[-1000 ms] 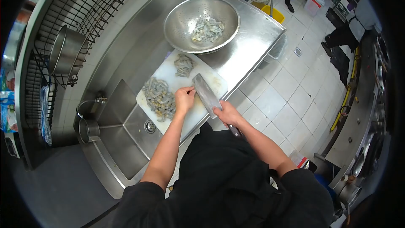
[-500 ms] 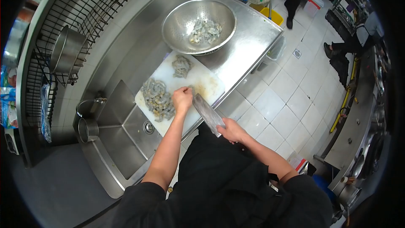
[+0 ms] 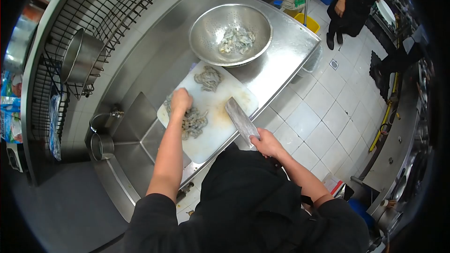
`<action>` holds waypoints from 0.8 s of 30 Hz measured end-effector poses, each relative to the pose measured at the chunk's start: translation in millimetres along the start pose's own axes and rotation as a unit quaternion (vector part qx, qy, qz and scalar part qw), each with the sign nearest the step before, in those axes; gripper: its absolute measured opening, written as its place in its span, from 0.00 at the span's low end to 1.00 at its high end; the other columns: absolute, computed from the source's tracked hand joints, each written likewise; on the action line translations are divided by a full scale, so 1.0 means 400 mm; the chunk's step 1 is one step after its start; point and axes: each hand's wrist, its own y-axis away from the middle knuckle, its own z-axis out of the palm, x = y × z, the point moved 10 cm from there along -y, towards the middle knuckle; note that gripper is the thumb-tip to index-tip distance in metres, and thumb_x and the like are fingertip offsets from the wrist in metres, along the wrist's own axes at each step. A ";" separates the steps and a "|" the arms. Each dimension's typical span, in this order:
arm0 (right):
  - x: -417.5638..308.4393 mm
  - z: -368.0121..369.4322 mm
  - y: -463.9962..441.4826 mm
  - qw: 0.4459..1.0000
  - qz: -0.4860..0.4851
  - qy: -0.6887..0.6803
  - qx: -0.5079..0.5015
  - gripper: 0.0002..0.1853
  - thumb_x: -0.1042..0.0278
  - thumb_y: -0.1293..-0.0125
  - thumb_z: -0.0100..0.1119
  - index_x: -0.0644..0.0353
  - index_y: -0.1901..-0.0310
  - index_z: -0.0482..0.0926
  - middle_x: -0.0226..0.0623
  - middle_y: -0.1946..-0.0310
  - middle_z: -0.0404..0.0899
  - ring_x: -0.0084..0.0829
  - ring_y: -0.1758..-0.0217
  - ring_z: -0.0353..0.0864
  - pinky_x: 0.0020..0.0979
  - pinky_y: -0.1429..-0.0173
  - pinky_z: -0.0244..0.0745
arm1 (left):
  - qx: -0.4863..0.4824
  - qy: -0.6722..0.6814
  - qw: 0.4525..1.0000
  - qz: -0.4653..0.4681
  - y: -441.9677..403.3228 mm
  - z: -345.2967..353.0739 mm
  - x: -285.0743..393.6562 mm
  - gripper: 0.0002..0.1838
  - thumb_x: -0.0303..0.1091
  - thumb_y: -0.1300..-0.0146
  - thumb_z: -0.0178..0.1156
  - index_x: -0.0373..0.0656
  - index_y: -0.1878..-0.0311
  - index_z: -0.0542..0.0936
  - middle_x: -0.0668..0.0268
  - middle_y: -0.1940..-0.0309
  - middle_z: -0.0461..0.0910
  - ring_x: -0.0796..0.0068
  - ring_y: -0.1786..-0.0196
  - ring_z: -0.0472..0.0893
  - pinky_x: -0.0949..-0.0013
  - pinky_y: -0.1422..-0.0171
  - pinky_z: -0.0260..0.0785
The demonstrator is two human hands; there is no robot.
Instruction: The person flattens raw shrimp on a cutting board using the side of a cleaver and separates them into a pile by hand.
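Note:
My left hand (image 3: 180,100) is over the larger pile of grey shrimp (image 3: 194,124) on the left part of a white cutting board (image 3: 201,150). Its fingers are bent and mostly hidden, so what they hold cannot be made out. My right hand (image 3: 267,143) grips a cleaver (image 3: 242,119), its broad blade slanting over the board's right edge. A smaller shrimp pile (image 3: 208,78) lies at the board's far corner. Beyond the board stands a steel colander (image 3: 199,33) with peeled shrimp (image 3: 238,40) inside.
A steel sink (image 3: 129,133) lies left of the board, and a wire rack (image 3: 112,14) holds a metal pot (image 3: 82,58). At the upper right stands a person (image 3: 354,7); another person's dark-clad leg (image 3: 398,61) shows at the far right. A yellow bucket (image 3: 309,24) is behind the counter.
My left hand has moved left from beside the blade to the larger shrimp pile. The cleaver has stayed in my right hand, near the board's edge. A person has come further into view at upper right.

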 end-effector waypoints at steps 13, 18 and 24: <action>-0.007 -0.002 -0.046 1.000 -0.009 0.022 0.014 0.18 0.60 0.26 0.53 0.72 0.53 0.71 0.44 0.85 0.75 0.35 0.89 0.74 0.39 0.83 0.69 | 0.009 -0.198 0.974 0.105 0.087 0.051 0.072 0.11 0.26 0.42 0.57 0.32 0.58 0.83 0.43 0.61 0.84 0.44 0.53 0.85 0.48 0.50 0.80; -0.005 -0.030 -0.036 0.999 -0.001 0.015 0.031 0.17 0.60 0.26 0.53 0.71 0.53 0.72 0.43 0.85 0.74 0.34 0.89 0.74 0.38 0.83 0.68 | -0.035 -0.197 0.973 0.111 0.068 0.064 0.063 0.12 0.24 0.44 0.58 0.34 0.57 0.83 0.45 0.61 0.84 0.43 0.52 0.84 0.49 0.46 0.79; 0.000 -0.026 -0.048 0.999 -0.007 -0.031 0.031 0.17 0.61 0.26 0.52 0.70 0.51 0.72 0.42 0.85 0.74 0.32 0.89 0.73 0.37 0.83 0.68 | -0.010 -0.036 0.976 0.216 0.138 0.063 0.173 0.08 0.25 0.37 0.58 0.37 0.58 0.85 0.50 0.59 0.84 0.48 0.51 0.85 0.53 0.47 0.78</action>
